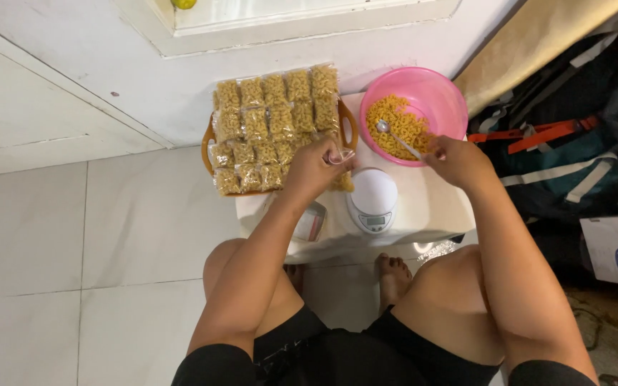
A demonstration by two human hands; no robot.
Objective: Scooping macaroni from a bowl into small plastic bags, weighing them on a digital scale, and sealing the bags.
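The person sits low over a small white table (423, 207). The right hand (459, 161) pinches the handle of a metal spoon (395, 137), its bowl resting on the heap of yellow macaroni (395, 125) inside a glossy pink plastic bowl (441, 96) at the table's far right corner. The left hand (320, 166) is closed around a small clear plastic bag (341, 155) just above the round white kitchen scale (372, 200) at the table's near edge; whether the bag is already open is hard to tell from here. Along the far left edge sits an orange tray (207, 146) packed with rows of crinkly filled packets (273, 114). A loaded spoon could easily scatter the hard little curls over the table or onto the smooth floor tiles (130, 236) if the flimsy bag sags or slips.
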